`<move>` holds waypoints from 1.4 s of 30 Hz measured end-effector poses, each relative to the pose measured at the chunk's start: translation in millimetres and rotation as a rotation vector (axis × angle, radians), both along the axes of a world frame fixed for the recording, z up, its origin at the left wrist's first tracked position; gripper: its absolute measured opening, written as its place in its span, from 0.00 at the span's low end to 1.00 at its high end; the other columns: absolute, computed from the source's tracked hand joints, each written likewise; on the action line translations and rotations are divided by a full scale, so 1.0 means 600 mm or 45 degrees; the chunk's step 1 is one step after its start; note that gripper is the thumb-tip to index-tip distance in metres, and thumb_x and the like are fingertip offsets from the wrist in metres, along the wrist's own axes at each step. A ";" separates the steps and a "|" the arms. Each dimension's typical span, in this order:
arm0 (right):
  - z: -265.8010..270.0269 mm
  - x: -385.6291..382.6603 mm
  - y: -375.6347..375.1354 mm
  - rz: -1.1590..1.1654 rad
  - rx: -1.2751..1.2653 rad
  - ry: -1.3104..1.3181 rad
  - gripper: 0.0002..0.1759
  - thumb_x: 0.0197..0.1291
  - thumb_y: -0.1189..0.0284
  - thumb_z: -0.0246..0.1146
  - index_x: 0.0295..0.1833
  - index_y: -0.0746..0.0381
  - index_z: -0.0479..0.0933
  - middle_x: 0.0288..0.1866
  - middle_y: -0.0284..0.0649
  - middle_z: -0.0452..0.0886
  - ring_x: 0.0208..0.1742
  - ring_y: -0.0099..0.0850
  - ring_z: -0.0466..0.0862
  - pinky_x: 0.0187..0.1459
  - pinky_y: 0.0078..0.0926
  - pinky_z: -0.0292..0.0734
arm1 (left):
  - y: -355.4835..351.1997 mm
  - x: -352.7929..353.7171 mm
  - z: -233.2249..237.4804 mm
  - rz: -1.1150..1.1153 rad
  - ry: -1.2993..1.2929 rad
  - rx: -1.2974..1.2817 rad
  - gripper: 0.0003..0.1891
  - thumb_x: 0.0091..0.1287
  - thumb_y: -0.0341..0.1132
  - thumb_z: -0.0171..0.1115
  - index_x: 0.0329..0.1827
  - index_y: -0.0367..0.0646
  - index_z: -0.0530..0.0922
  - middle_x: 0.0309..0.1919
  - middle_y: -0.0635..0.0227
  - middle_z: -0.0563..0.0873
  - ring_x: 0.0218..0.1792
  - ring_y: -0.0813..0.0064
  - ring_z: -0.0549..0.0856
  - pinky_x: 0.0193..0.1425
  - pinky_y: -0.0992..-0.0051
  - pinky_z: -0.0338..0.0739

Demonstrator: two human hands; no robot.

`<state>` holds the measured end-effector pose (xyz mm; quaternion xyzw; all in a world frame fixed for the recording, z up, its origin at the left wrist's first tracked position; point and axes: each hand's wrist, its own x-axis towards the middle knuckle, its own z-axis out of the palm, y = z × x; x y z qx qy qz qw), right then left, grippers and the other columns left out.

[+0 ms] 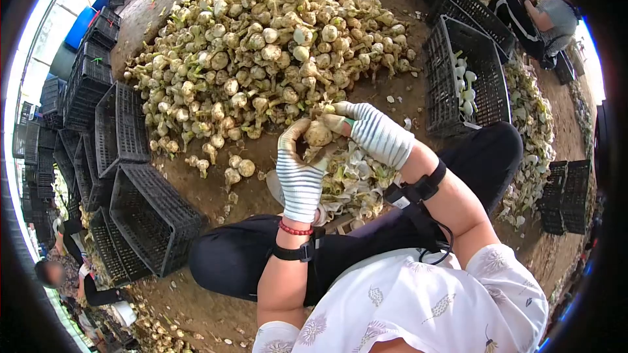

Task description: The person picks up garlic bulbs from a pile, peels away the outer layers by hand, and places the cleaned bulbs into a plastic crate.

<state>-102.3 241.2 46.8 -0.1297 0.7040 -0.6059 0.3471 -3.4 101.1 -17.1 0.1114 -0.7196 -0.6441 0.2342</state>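
Note:
Between my two hands is a garlic bulb [318,134] with dirty, brownish outer skin. My left hand [300,173], in a striped white glove with a soiled palm, curls its fingers around the bulb's left side and underside. From the right, my right hand [377,134], gloved alike, pinches at the bulb's top and stem end. Loose garlic skins [356,180] lie in a heap below my hands, between my legs. Just beyond is a large pile of unpeeled garlic bulbs [261,52], with a few strays [240,168] at its near edge.
A black crate [481,65] at right holds several clean white garlic bulbs [466,88]. Black crates [154,216] stand along my left, some stacked. More skins [533,137] cover the ground at right. Other people [553,16] sit at far right and lower left.

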 end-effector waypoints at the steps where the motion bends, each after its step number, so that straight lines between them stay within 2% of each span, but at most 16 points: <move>1: -0.001 -0.007 0.010 0.079 -0.029 0.006 0.22 0.71 0.66 0.63 0.63 0.70 0.77 0.47 0.33 0.84 0.46 0.20 0.79 0.49 0.21 0.76 | 0.001 0.001 0.010 -0.005 -0.004 0.000 0.30 0.56 0.24 0.77 0.62 0.38 0.74 0.56 0.63 0.80 0.57 0.69 0.81 0.63 0.70 0.78; 2: -0.001 -0.012 0.016 0.158 -0.057 0.014 0.22 0.71 0.67 0.63 0.63 0.71 0.76 0.49 0.34 0.85 0.48 0.21 0.80 0.52 0.21 0.77 | 0.002 0.003 0.024 -0.058 -0.060 0.210 0.30 0.57 0.25 0.77 0.63 0.38 0.74 0.56 0.64 0.80 0.56 0.70 0.81 0.63 0.71 0.78; 3: -0.005 -0.014 0.019 0.146 -0.107 -0.095 0.22 0.73 0.59 0.61 0.60 0.67 0.79 0.39 0.26 0.82 0.40 0.15 0.77 0.44 0.19 0.75 | 0.002 0.003 0.035 -0.110 -0.117 0.421 0.30 0.57 0.26 0.77 0.63 0.38 0.73 0.56 0.64 0.80 0.56 0.71 0.81 0.63 0.71 0.79; 10: 0.024 -0.014 0.018 -0.020 0.025 -0.031 0.26 0.69 0.60 0.65 0.62 0.70 0.78 0.49 0.35 0.86 0.50 0.23 0.81 0.55 0.22 0.75 | 0.003 -0.007 0.023 -0.117 0.014 0.322 0.31 0.59 0.27 0.77 0.64 0.39 0.70 0.56 0.63 0.79 0.57 0.71 0.81 0.63 0.71 0.80; 14: -0.007 -0.016 0.018 0.034 0.076 0.136 0.19 0.68 0.66 0.65 0.57 0.69 0.81 0.42 0.31 0.85 0.43 0.19 0.79 0.46 0.20 0.76 | 0.012 -0.006 0.029 -0.140 0.012 0.267 0.31 0.60 0.26 0.76 0.64 0.39 0.69 0.57 0.62 0.79 0.57 0.71 0.81 0.63 0.70 0.81; 16: -0.012 -0.016 0.021 -0.003 0.089 0.184 0.16 0.66 0.69 0.66 0.54 0.69 0.82 0.39 0.29 0.84 0.39 0.17 0.79 0.43 0.19 0.75 | 0.012 -0.001 0.051 -0.140 -0.082 0.541 0.32 0.61 0.26 0.75 0.66 0.40 0.69 0.56 0.62 0.80 0.56 0.71 0.82 0.62 0.70 0.81; 18: -0.011 -0.020 0.025 0.010 0.044 0.129 0.18 0.65 0.73 0.64 0.57 0.71 0.81 0.38 0.31 0.84 0.40 0.19 0.78 0.45 0.22 0.77 | 0.007 0.001 0.039 -0.178 -0.079 0.606 0.28 0.66 0.31 0.71 0.67 0.40 0.68 0.56 0.62 0.80 0.54 0.71 0.83 0.60 0.69 0.83; 20: -0.001 -0.011 0.024 -0.016 0.030 0.011 0.17 0.63 0.76 0.63 0.56 0.71 0.82 0.38 0.31 0.84 0.39 0.18 0.78 0.42 0.20 0.76 | 0.012 0.004 0.054 -0.227 -0.087 1.077 0.25 0.72 0.37 0.66 0.68 0.42 0.68 0.54 0.62 0.81 0.52 0.71 0.84 0.57 0.69 0.84; 25: -0.055 -0.005 0.020 -0.204 -0.223 -0.388 0.15 0.61 0.78 0.65 0.54 0.68 0.82 0.37 0.30 0.84 0.36 0.19 0.80 0.40 0.20 0.77 | 0.009 -0.003 0.037 -0.305 -0.174 1.259 0.21 0.78 0.51 0.50 0.64 0.48 0.74 0.55 0.66 0.83 0.47 0.73 0.84 0.47 0.72 0.82; 29: -0.058 -0.006 0.016 -0.264 -0.408 -0.581 0.13 0.61 0.80 0.66 0.52 0.66 0.83 0.37 0.31 0.85 0.34 0.20 0.81 0.39 0.18 0.79 | 0.012 -0.022 0.041 -0.160 -0.218 1.454 0.19 0.78 0.50 0.52 0.58 0.44 0.77 0.51 0.67 0.84 0.44 0.74 0.83 0.47 0.74 0.80; 30: -0.076 -0.009 0.016 -0.298 -0.425 -0.600 0.13 0.61 0.80 0.66 0.52 0.67 0.82 0.37 0.31 0.85 0.34 0.20 0.81 0.39 0.18 0.79 | 0.006 -0.029 0.019 -0.167 -0.219 1.448 0.19 0.78 0.50 0.52 0.58 0.44 0.77 0.51 0.67 0.84 0.44 0.74 0.83 0.47 0.74 0.80; 32: -0.080 -0.005 0.017 -0.365 -0.320 -0.413 0.12 0.61 0.79 0.65 0.51 0.68 0.82 0.37 0.35 0.85 0.33 0.24 0.82 0.39 0.23 0.80 | -0.008 -0.039 -0.046 0.201 -0.347 0.259 0.16 0.76 0.44 0.58 0.54 0.40 0.78 0.47 0.64 0.84 0.42 0.73 0.82 0.45 0.69 0.79; 33: -0.060 0.007 0.014 -0.350 -0.046 -0.010 0.13 0.61 0.79 0.64 0.51 0.68 0.82 0.38 0.39 0.85 0.35 0.28 0.83 0.40 0.26 0.80 | -0.008 -0.036 -0.045 0.280 -0.184 -0.241 0.13 0.73 0.37 0.64 0.52 0.37 0.78 0.45 0.63 0.83 0.41 0.75 0.80 0.45 0.71 0.78; 36: -0.065 0.032 0.014 -0.287 0.267 0.748 0.13 0.59 0.78 0.63 0.49 0.68 0.81 0.45 0.49 0.82 0.46 0.43 0.83 0.48 0.32 0.78 | 0.037 -0.021 0.026 0.002 -0.234 -0.056 0.15 0.69 0.35 0.70 0.53 0.39 0.78 0.42 0.69 0.83 0.40 0.82 0.79 0.46 0.77 0.78; 39: -0.068 0.044 0.008 -0.257 0.243 0.727 0.12 0.60 0.78 0.63 0.49 0.70 0.81 0.39 0.45 0.83 0.40 0.37 0.83 0.45 0.31 0.78 | 0.026 -0.025 0.004 0.048 -0.267 0.242 0.11 0.74 0.37 0.64 0.52 0.40 0.79 0.41 0.72 0.83 0.38 0.83 0.79 0.44 0.80 0.77; 42: -0.036 0.038 0.011 -0.359 0.014 0.032 0.11 0.62 0.77 0.65 0.49 0.68 0.82 0.32 0.33 0.82 0.30 0.22 0.76 0.36 0.22 0.74 | 0.029 -0.017 0.002 0.093 -0.225 0.261 0.11 0.76 0.38 0.62 0.52 0.41 0.79 0.42 0.72 0.84 0.39 0.82 0.80 0.43 0.79 0.78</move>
